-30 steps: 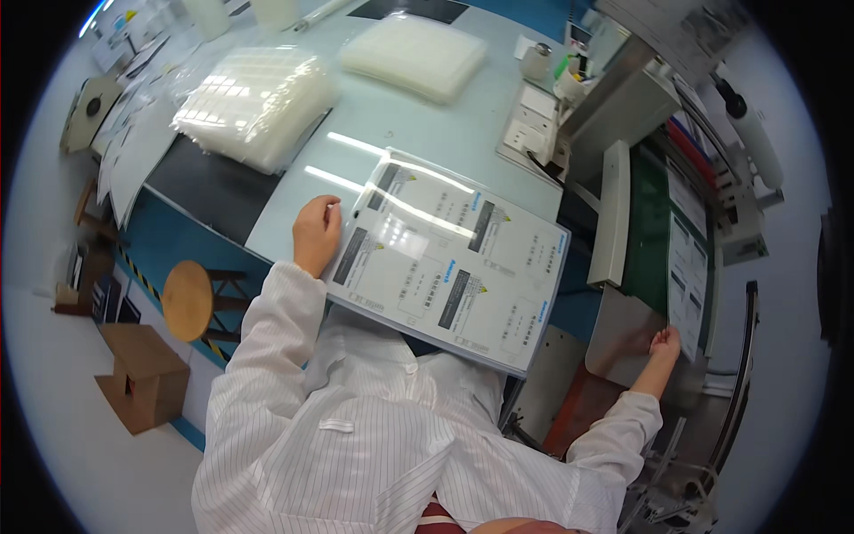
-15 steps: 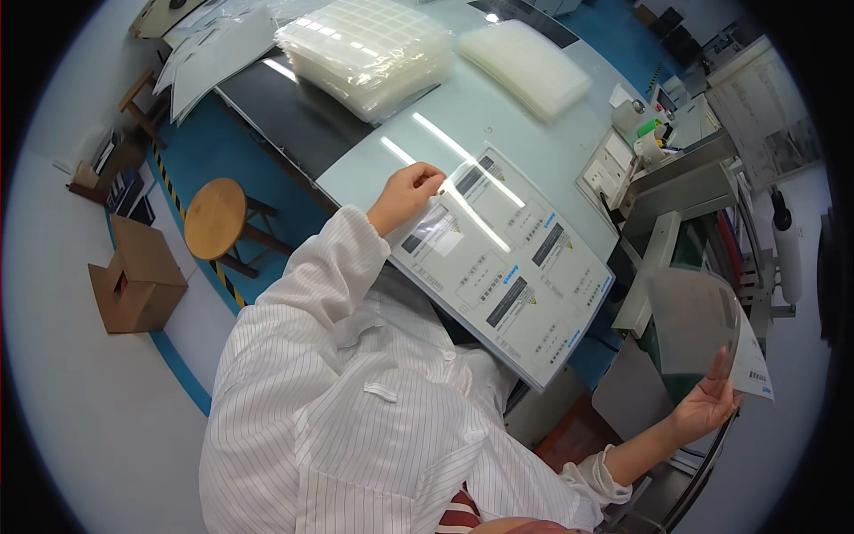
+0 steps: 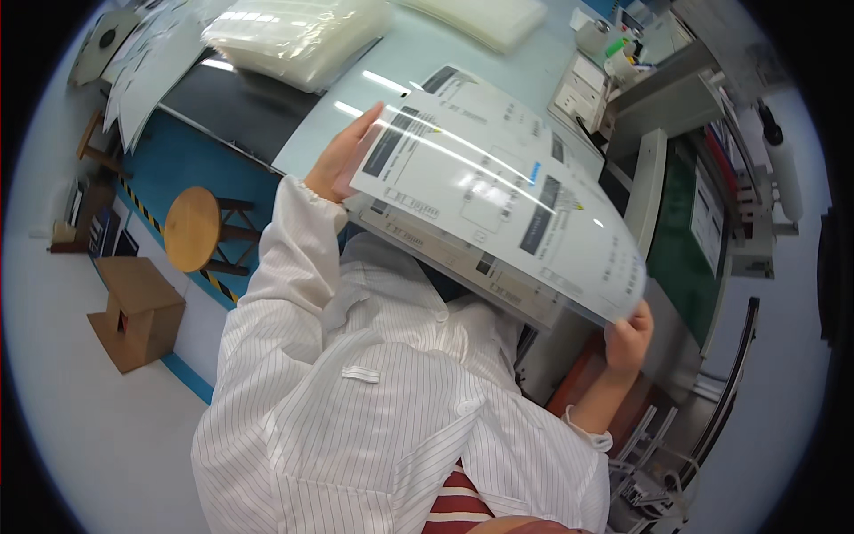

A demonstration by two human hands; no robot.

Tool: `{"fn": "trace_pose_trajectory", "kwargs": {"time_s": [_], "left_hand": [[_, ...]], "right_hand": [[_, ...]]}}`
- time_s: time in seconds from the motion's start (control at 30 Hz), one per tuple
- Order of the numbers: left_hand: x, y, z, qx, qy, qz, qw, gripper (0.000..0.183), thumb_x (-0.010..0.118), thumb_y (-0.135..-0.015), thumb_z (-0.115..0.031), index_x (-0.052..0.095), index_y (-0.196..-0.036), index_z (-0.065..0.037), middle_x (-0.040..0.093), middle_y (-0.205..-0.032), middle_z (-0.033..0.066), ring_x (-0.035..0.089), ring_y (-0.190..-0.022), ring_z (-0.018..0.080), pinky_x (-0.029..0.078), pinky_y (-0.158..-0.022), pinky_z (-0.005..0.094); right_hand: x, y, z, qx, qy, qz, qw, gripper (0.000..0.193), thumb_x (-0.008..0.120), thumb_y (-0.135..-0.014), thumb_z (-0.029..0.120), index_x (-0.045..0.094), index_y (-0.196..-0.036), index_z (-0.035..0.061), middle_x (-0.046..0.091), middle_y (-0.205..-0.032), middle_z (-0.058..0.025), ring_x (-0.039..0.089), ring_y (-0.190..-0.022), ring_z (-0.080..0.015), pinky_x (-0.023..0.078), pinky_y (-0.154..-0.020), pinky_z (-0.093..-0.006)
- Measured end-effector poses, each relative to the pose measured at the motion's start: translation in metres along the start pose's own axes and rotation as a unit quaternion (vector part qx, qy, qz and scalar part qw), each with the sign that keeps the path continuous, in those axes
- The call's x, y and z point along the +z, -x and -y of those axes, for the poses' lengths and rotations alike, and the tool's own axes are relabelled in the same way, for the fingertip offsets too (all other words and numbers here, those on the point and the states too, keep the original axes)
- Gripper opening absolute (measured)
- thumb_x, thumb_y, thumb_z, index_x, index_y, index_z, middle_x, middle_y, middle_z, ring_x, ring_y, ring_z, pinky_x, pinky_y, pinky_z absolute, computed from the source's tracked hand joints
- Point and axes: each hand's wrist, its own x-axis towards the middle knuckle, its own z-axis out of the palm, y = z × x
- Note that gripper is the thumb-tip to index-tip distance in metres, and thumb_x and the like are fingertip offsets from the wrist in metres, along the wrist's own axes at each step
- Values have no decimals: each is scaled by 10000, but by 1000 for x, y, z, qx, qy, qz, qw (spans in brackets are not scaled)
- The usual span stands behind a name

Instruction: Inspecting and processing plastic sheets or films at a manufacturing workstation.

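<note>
A thin, flexible printed sheet [image 3: 498, 191], whitish and glossy with dark label blocks and small blue marks, is held up in a bowed curve. My left hand [image 3: 342, 160] is closed on its left edge. At the opposite lower corner, my right hand [image 3: 628, 340] pinches the sheet between thumb and fingers. Beneath it lies a stack of similar printed sheets [image 3: 463, 262] at the table's near edge, mostly covered by the raised sheet. The raised sheet's underside is hidden.
Beyond the sheet, a plastic-wrapped pile of translucent sheets [image 3: 294, 40] rests on the glass-topped table [image 3: 311, 142], with another translucent stack [image 3: 480, 18] farther back. Equipment with a green bed [image 3: 680, 267] stands at the right. A wooden stool [image 3: 194, 230] and cardboard box [image 3: 138, 311] are at the left.
My right hand has brought the sheet from the far right over the stack. My left hand has gone from the stack's upper edge to the sheet's left edge. The view has shifted.
</note>
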Motion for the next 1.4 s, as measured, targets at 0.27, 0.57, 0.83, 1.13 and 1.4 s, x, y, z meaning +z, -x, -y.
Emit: {"fn": "trace_pose_trajectory", "kwargs": {"time_s": [0.27,0.57,0.83,1.13,1.4], "left_hand": [[-8,-13,28,-8,-517,-248,820,319,597,-900,-140,557,-1148,57,630,-948,52,570,-823,88,463,-733,216],[-19,-9,37,85,-609,-250,748,335,629,-861,-56,543,-1165,54,612,-923,49,547,-804,81,440,-716,188],[-13,-13,46,76,-701,-276,653,365,637,-859,-100,533,-1181,36,541,-925,58,513,-786,103,447,-687,212],[-18,-15,43,104,-820,-250,504,443,671,-822,-180,535,-1200,6,542,-975,90,487,-722,136,444,-667,249],[-27,-22,30,116,-847,-248,455,449,660,-837,-212,534,-1216,-6,522,-1059,123,517,-778,164,461,-734,262]], "right_hand": [[29,36,-68,286,108,-143,941,115,580,-834,82,493,-758,69,630,-735,-73,558,-584,-92,440,-536,-205],[42,41,-74,240,280,-187,910,162,582,-815,56,458,-711,49,579,-661,-40,551,-600,-80,431,-528,-218],[52,38,-64,251,350,-207,878,200,594,-796,96,439,-695,21,476,-620,-14,427,-586,-79,351,-515,-267],[54,30,-53,280,445,-166,834,249,607,-804,156,442,-702,-1,482,-618,-63,436,-579,-124,391,-545,-299],[24,10,-16,253,509,-171,805,300,656,-844,299,560,-761,27,568,-658,-47,522,-599,-126,413,-551,-277]]}}
